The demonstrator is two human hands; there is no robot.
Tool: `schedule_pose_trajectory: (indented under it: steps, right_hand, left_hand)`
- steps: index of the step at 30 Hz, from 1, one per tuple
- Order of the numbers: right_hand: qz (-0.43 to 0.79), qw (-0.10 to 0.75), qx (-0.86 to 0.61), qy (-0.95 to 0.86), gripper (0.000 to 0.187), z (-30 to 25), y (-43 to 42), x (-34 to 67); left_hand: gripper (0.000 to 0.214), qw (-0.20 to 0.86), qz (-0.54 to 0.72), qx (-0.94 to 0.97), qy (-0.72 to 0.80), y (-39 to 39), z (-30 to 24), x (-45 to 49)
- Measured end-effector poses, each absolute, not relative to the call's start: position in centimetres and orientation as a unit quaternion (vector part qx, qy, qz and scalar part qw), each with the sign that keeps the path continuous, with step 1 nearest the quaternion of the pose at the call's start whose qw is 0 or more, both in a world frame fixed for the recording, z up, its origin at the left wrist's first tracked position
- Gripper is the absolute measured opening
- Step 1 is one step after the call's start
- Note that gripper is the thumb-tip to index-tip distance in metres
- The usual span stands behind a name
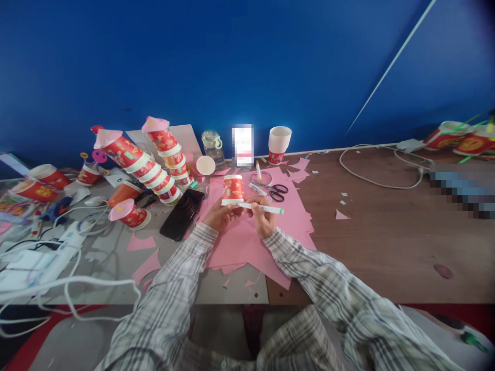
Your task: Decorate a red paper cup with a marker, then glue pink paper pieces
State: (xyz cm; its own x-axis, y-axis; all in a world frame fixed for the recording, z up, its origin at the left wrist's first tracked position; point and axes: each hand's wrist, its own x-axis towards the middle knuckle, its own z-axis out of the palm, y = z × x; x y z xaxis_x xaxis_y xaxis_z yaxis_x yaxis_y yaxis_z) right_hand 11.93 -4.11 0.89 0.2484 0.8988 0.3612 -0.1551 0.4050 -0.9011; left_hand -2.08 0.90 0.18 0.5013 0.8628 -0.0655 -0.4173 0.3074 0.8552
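Observation:
A red paper cup (pixel 233 188) with gold patterns is held upside down, its white rim at the bottom, in my left hand (pixel 219 215). Closed around a white marker (pixel 266 208) with a green end is my right hand (pixel 263 217); the marker's other tip reaches the cup's rim. Both hands are over several sheets of pink paper (pixel 247 245). Just beyond the right hand lie black-handled scissors (pixel 278 192), a white tube (pixel 257 189) and a marker with a yellow end (pixel 259 170).
At left, towers of red cups (pixel 143 165) with pink cone tops lean near a black phone (pixel 181 215). White cables (pixel 73 281) tangle at far left. A glass jar (pixel 213 149), a lit screen (pixel 243 147) and stacked cups (pixel 279 144) line the blue wall. Paper scraps lie about.

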Motion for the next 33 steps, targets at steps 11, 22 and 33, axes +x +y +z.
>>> schedule_pose_trajectory:
  steps: [11,22,33]
  right_hand:
    - [0.352,0.693,-0.414,-0.474,0.032,0.9,-3.82,12.08]
    - [0.4,0.698,-0.388,-0.45,0.033,0.92,-3.96,11.85]
    - [0.404,0.7,-0.38,-0.45,0.032,0.9,-3.83,12.01]
  left_hand:
    - [0.052,0.764,0.422,0.398,0.283,0.88,0.33,-2.04]
    - [0.053,0.762,0.42,0.408,0.276,1.12,-0.13,-2.16]
    - [0.05,0.765,0.429,0.39,0.28,0.89,0.28,-2.07]
